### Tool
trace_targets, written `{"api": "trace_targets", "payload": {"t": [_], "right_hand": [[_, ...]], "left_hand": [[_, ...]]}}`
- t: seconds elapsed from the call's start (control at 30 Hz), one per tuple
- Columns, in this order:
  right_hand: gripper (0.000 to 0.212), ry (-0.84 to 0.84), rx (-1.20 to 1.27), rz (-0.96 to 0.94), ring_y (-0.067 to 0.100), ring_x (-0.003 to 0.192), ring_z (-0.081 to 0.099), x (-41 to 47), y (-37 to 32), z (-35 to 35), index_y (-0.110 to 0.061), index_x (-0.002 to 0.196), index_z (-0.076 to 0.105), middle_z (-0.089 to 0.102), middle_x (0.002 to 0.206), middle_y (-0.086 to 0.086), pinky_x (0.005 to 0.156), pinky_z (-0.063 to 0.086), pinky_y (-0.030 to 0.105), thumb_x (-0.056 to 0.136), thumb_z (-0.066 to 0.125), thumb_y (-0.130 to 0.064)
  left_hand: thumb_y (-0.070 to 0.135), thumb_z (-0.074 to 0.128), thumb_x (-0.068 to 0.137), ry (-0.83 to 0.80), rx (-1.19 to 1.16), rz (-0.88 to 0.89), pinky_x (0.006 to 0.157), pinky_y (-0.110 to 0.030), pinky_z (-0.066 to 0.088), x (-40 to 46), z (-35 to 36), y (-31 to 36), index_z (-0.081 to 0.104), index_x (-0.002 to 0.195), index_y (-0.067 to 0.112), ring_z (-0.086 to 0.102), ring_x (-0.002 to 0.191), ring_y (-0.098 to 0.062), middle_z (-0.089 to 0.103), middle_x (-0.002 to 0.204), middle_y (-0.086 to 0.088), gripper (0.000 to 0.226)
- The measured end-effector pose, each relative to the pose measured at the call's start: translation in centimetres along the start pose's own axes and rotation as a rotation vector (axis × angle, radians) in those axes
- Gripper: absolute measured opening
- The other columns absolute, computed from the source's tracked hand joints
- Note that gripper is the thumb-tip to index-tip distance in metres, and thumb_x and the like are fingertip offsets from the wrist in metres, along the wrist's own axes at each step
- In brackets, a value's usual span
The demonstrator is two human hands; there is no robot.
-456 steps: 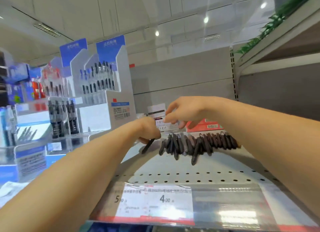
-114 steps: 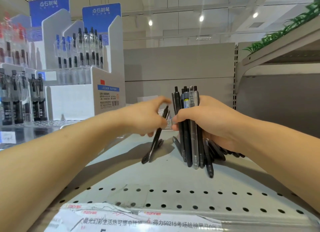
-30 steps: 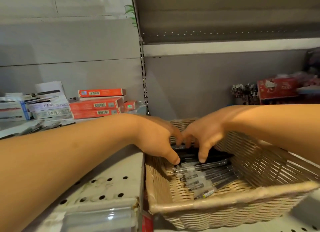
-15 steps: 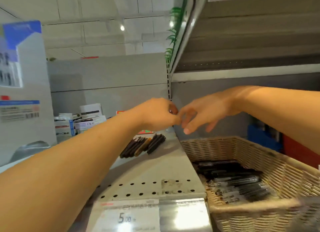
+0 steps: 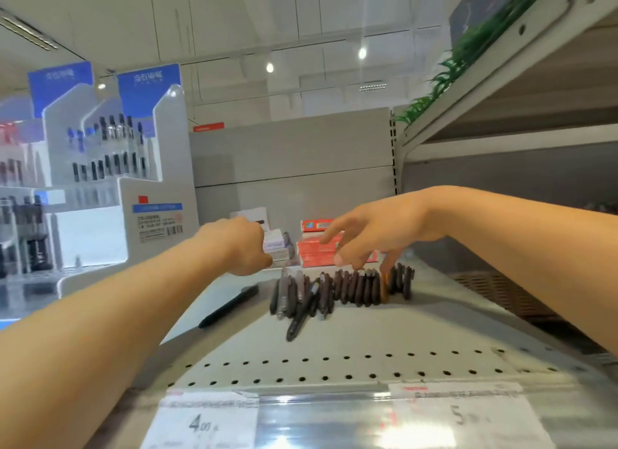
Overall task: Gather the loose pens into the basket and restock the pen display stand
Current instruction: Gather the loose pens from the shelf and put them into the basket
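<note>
We are back at the grey perforated shelf, both arms stretched forward over it. Half a second ago the wicker basket with the gathered pens sat at our lower right; now only a sliver of its weave shows beyond the shelf's right edge, so our view has swung left. One load looks delivered, and we judge this reach to be the start of another.

A row of dark loose pens lies side by side near the back edge of the shelf, one orange-tipped pen among them. One pen juts toward the front edge, and a single black pen lies apart toward the left edge.

Our right hand is released, fingers spread and pointing down, fingertips just above or touching the row's far ends; we cannot tell which. Our left hand is curled into a loose fist just left of the row; whether it holds anything is hidden.

The white and blue pen display stand rises beyond the shelf's left edge, its tiers partly filled. Red boxes are stacked behind the row.
</note>
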State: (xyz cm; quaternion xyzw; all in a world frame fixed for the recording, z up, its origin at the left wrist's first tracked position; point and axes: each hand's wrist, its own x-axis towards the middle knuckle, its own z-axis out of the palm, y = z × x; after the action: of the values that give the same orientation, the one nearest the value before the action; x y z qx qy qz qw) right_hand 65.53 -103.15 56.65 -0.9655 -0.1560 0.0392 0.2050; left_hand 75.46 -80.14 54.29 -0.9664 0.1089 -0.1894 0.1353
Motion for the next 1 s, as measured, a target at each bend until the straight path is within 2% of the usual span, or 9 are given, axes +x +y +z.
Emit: {"api": "trace_targets", "payload": {"t": [0.1,0.2,0.4,0.47,0.57,0.63,0.73,0.87,1.0], "right_hand": [[0.049,0.042,0.045,-0.007,0.013,0.105,0.067,2.8,-2.1,1.1,-0.037,0.142,0.050,0.059,0.121,-0.010,0.088,0.062,0.043,0.096,0.067,-0.038],[0.048,0.071,0.155,-0.034,0.018,0.103,0.071,5.7,-3.8,2.1,-0.035,0.139,0.052,0.057,0.115,-0.010,0.082,0.063,0.046,0.095,0.070,-0.038],[0.041,0.121,0.216,-0.034,0.014,0.092,0.076,7.7,-3.6,2.9,-0.037,0.128,0.060,0.066,0.118,-0.004,0.074,0.065,0.040,0.090,0.074,-0.041],[0.037,0.174,0.245,-0.043,0.012,0.088,0.077,7.4,-3.6,2.9,-0.036,0.125,0.061,0.070,0.114,-0.004,0.069,0.063,0.034,0.091,0.073,-0.040],[0.039,0.281,0.308,-0.034,0.013,0.085,0.077,6.7,-3.7,3.0,-0.035,0.126,0.062,0.075,0.106,-0.004,0.065,0.060,0.028,0.090,0.074,-0.040],[0.042,0.328,0.365,-0.039,0.016,0.085,0.077,5.9,-3.7,3.2,-0.038,0.127,0.061,0.077,0.104,-0.002,0.062,0.059,0.027,0.088,0.076,-0.039],[0.054,0.375,0.442,-0.100,0.020,0.084,0.078,4.3,-3.8,3.6,-0.040,0.134,0.055,0.075,0.112,-0.001,0.059,0.058,0.025,0.085,0.077,-0.041],[0.050,0.478,0.514,-0.242,0.019,0.076,0.077,2.3,-4.1,3.3,-0.039,0.129,0.053,0.077,0.108,0.000,0.059,0.056,0.023,0.087,0.078,-0.033],[0.059,0.587,0.431,-0.259,0.020,0.077,0.075,0.8,-3.7,3.0,-0.040,0.133,0.056,0.069,0.112,0.015,0.062,0.057,0.024,0.086,0.079,-0.014]], "left_hand": [[0.050,0.061,0.090,-0.241,-0.221,0.012,0.069,-0.031,0.057,1.1,1.3,-2.2,0.063,0.119,0.025,0.068,0.086,-0.021,0.069,0.099,0.000,0.039],[0.048,0.063,0.090,-0.516,-0.384,0.052,0.055,-0.023,0.054,2.0,2.3,-2.3,0.064,0.105,0.024,0.071,0.077,-0.016,0.072,0.093,-0.002,0.028],[0.028,0.061,0.094,-0.558,-0.404,0.175,0.060,-0.026,0.060,2.6,2.8,-1.4,0.057,0.131,0.018,0.071,0.084,-0.024,0.070,0.103,-0.009,0.039],[0.025,0.058,0.096,-0.467,-0.479,0.195,0.056,-0.024,0.058,2.2,2.0,-1.8,0.058,0.130,0.017,0.070,0.076,-0.020,0.069,0.099,-0.008,0.035],[0.024,0.057,0.096,-0.162,-0.729,0.248,0.048,-0.019,0.052,1.2,0.2,-2.7,0.060,0.119,0.023,0.067,0.060,-0.011,0.069,0.087,-0.002,0.023],[0.023,0.061,0.095,0.014,-0.998,0.302,0.050,-0.019,0.052,0.1,-0.9,-3.1,0.062,0.114,0.031,0.066,0.057,-0.007,0.071,0.083,0.003,0.020],[0.022,0.065,0.096,0.132,-1.289,0.430,0.058,-0.027,0.056,-1.8,-2.0,-2.5,0.061,0.120,0.030,0.066,0.061,-0.010,0.072,0.079,0.003,0.026],[0.023,0.066,0.096,0.346,-1.405,0.534,0.055,-0.024,0.056,-3.5,-2.8,-0.5,0.060,0.123,0.026,0.069,0.064,-0.011,0.075,0.077,-0.002,0.028],[0.031,0.062,0.098,0.418,-1.436,0.548,0.065,-0.037,0.062,-3.9,-2.9,0.4,0.062,0.125,0.032,0.073,0.075,-0.014,0.076,0.085,0.004,0.027]]}}
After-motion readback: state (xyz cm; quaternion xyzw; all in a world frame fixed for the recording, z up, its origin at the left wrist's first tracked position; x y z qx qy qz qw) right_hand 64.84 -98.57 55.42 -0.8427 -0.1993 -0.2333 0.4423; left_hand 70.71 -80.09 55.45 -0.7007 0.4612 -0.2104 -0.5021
